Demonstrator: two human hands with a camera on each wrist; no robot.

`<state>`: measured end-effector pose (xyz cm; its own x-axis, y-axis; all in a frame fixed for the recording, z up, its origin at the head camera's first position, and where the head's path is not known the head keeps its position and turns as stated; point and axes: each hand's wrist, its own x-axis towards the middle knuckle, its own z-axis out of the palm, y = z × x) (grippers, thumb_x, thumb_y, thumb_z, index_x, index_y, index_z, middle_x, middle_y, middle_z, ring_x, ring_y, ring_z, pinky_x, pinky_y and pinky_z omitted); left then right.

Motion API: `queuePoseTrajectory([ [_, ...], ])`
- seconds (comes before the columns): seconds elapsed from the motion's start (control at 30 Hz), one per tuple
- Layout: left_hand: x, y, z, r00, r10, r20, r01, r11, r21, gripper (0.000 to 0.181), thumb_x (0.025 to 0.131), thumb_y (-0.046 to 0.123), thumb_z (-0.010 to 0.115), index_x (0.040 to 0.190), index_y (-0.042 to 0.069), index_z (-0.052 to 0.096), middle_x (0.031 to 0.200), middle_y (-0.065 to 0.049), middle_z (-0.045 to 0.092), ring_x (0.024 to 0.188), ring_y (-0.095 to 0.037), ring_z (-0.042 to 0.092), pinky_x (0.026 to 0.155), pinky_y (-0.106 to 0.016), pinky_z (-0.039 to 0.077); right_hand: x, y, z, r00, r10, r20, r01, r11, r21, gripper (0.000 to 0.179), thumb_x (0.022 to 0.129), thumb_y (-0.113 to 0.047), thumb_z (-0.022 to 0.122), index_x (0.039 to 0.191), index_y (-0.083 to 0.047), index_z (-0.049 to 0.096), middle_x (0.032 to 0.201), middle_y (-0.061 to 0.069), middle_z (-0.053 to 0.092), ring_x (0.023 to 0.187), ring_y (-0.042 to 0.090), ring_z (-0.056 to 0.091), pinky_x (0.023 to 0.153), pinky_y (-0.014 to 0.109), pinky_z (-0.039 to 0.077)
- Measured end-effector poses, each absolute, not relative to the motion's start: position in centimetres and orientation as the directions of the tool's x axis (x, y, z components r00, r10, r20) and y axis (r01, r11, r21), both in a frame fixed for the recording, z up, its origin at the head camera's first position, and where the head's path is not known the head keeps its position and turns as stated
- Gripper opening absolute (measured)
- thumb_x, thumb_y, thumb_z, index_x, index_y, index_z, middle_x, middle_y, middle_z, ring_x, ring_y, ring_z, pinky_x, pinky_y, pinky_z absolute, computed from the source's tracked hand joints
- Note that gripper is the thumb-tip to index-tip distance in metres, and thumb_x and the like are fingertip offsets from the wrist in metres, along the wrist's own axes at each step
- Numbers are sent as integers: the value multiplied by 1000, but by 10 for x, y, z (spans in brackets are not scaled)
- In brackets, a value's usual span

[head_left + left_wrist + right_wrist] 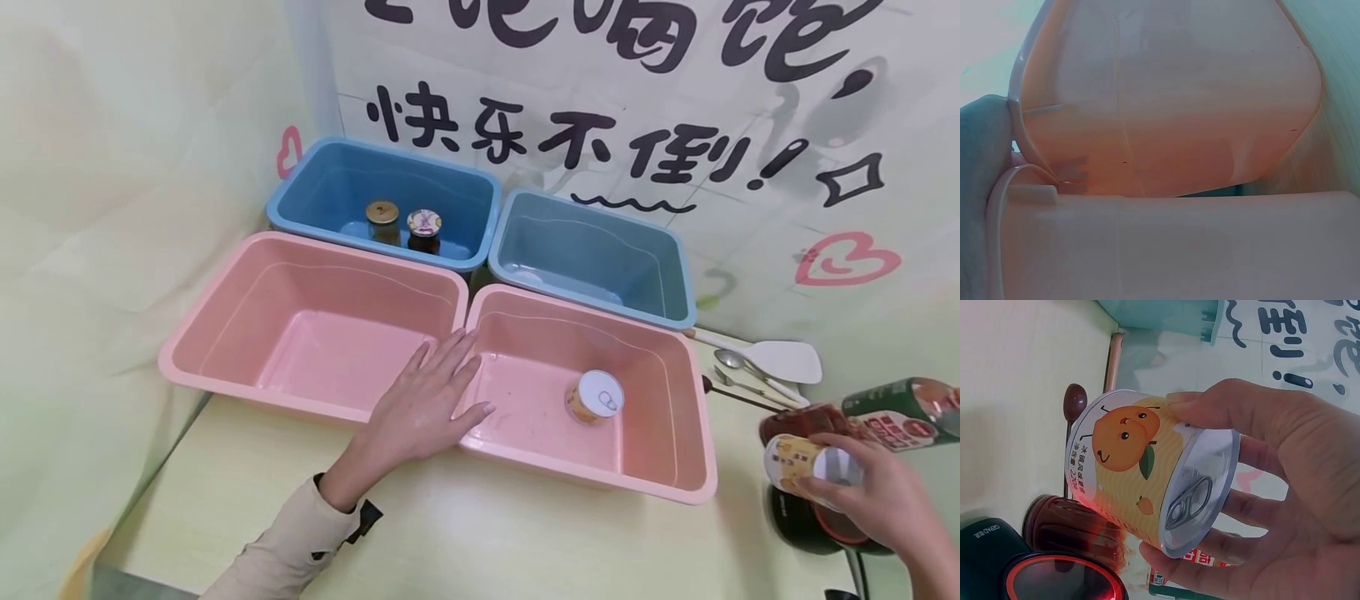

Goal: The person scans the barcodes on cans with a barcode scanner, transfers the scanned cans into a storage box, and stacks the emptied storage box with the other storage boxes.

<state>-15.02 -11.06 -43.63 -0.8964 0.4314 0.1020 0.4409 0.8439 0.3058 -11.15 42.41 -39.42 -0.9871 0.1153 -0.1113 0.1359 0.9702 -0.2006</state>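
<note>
My right hand (pixel 873 483) grips a tin can (pixel 1129 450) with a pull-tab lid and an orange-fruit label, thumb on one side and fingers on the other. The can is tilted on its side, raised near the table's right end. My left hand (pixel 423 404) lies with fingers extended over the adjoining rims of the left pink bin (pixel 217 333) and the right pink bin (pixel 697 417). A similar can (pixel 598 397) stands upright in the right pink bin, its pull-tab lid facing up.
Behind are a dark blue bin (pixel 382 154) holding two lidded jars (pixel 383 218) and a lighter blue bin (pixel 592 217). On the right lie a white spatula (pixel 787 360), spoon (pixel 729 358) and fork, a green-labelled bottle (pixel 900 412), a dark red jar (pixel 1066 528) and a black appliance (pixel 991 556).
</note>
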Motion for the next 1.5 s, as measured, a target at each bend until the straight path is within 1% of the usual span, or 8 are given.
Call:
queuePoseTrajectory([
  [0.13,-149,-111,-437,-896,432,103,441,841,313,74,98,60,45,151,9,43,168,-7,22,156,-25,16,126,-52,13,-108,423,-395,-977,153,-149,182,960,-211,64,75,-15,84,122,14,52,104,45,51,75,43,55,51,36,50],
  [0.33,-150,-111,-438,-893,441,91,447,842,302,74,99,60,43,152,9,43,168,-8,21,156,-26,16,126,-52,12,-103,424,-398,-970,139,-200,184,957,-223,69,78,-19,82,129,12,48,97,41,55,71,32,55,50,33,46],
  [0.63,-153,-112,-435,-898,430,95,438,847,301,74,98,61,43,151,8,44,167,-8,22,156,-26,17,126,-52,12,-106,425,-397,-985,116,-128,145,959,-244,68,77,-16,83,128,12,49,100,43,55,72,34,56,49,31,44],
  [0.87,-153,-111,-435,-893,438,106,448,837,315,73,99,59,43,151,8,44,168,-8,21,156,-25,17,126,-51,12,-102,419,-390,-983,127,-132,157,954,-256,69,79,-17,83,131,12,48,101,43,55,73,34,57,48,30,44],
  [0.97,-152,-110,-436,-893,438,103,447,836,318,72,99,59,44,151,9,44,168,-7,21,156,-25,17,126,-51,12,-105,413,-382,-995,81,-56,93,957,-276,65,77,-12,83,128,12,51,104,43,55,75,37,57,48,25,42],
  [1.13,-151,-110,-436,-894,433,112,445,835,324,71,98,57,47,150,8,45,167,-7,22,156,-26,19,126,-51,13,-125,396,-356,-997,3,80,-17,968,-250,60,73,-9,86,123,9,58,110,41,55,78,39,54,50,21,36],
  [1.33,-148,-110,-437,-891,438,115,451,834,316,72,98,58,46,149,7,46,167,-8,23,155,-26,20,125,-52,14,-160,363,-319,-996,-48,78,-70,948,-310,65,80,-16,83,135,3,54,128,38,47,89,50,54,48,20,42],
  [1.5,-147,-109,-436,-896,431,110,443,841,311,74,98,60,44,150,8,46,168,-7,22,156,-26,18,126,-52,14,-204,327,-293,-986,-135,99,-161,927,-340,67,79,-19,85,137,-3,55,126,32,54,92,42,54,53,23,43],
])
